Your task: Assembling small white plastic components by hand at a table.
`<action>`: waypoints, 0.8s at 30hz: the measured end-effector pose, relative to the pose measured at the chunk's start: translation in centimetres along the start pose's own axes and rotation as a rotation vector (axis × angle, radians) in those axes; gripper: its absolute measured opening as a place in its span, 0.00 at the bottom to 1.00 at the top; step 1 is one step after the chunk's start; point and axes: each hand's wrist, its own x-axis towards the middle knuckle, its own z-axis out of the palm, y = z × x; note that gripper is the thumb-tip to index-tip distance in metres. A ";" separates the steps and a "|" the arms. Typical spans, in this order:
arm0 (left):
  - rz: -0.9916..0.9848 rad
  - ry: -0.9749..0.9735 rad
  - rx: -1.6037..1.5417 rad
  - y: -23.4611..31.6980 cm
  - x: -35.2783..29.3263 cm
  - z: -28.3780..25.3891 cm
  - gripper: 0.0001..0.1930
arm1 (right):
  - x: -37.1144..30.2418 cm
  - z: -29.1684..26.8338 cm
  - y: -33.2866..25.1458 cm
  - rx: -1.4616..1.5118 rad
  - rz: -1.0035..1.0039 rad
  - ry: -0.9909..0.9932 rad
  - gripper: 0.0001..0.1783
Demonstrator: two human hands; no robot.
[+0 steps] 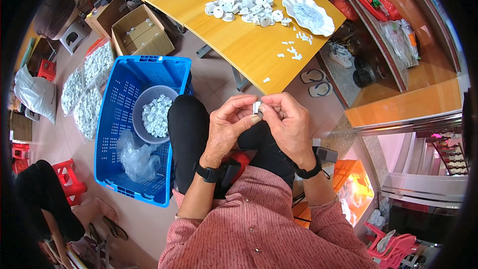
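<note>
Above my lap, my left hand (226,127) and my right hand (290,125) meet fingertip to fingertip. Both are closed in a pinch on one small white plastic part (256,107). Its lower end is partly covered by my thumbs, and its exact kind is too small to tell. Beyond my hands is the yellow wooden table (224,45). A heap of round white plastic pieces (244,6) lies on it. Several tiny white pieces (294,52) are scattered nearer its right corner, below a white scalloped dish (323,25) of small bits.
At my left, a blue crate (104,134) contains a grey basin (137,114) of white parts and a clear plastic bag (134,157). Bags of white parts (89,89) and a cardboard box (144,32) stand beyond. An orange bin (366,169) is at my right. Another person (45,204) sits lower left.
</note>
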 end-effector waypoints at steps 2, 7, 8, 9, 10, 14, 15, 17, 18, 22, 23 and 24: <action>-0.011 0.002 -0.029 0.0 -0.1 0.1 0.21 | -0.2 0.0 0.0 0.041 0.017 0.017 0.07; -0.103 -0.013 -0.270 -0.1 -0.4 0.2 0.22 | -0.4 0.3 0.8 0.159 -0.050 0.095 0.07; -0.102 -0.011 -0.268 0.0 -0.4 0.2 0.22 | -0.4 0.2 1.0 0.161 -0.050 0.093 0.07; -0.100 -0.015 -0.303 0.0 -0.4 0.2 0.22 | -0.4 0.0 1.1 0.154 -0.061 0.107 0.08; -0.098 -0.018 -0.337 0.0 -0.4 0.2 0.21 | -0.3 -0.1 1.2 0.148 -0.072 0.120 0.08; -0.098 -0.023 -0.388 0.0 -0.4 -0.1 0.21 | -0.4 -0.4 0.9 0.113 -0.084 0.116 0.08; -0.110 -0.026 -0.409 0.1 -0.4 -0.1 0.21 | -0.5 -0.4 0.9 0.124 -0.076 0.109 0.08; -0.121 -0.029 -0.430 0.2 -0.4 -0.1 0.21 | -0.6 -0.2 0.8 0.136 -0.068 0.102 0.08; -0.122 -0.015 -0.444 0.2 -0.4 0.0 0.21 | -0.7 -0.1 0.7 0.154 -0.069 0.099 0.08; -0.141 0.026 -0.487 0.4 -0.4 -0.1 0.21 | -0.8 -0.1 0.6 0.118 -0.049 0.078 0.08; -0.140 0.028 -0.486 0.3 -0.4 -0.3 0.21 | -0.9 -0.1 0.5 0.118 -0.049 0.077 0.08; -0.141 0.015 -0.524 0.2 -0.4 -0.4 0.21 | -0.9 -0.1 0.3 0.153 -0.019 0.073 0.08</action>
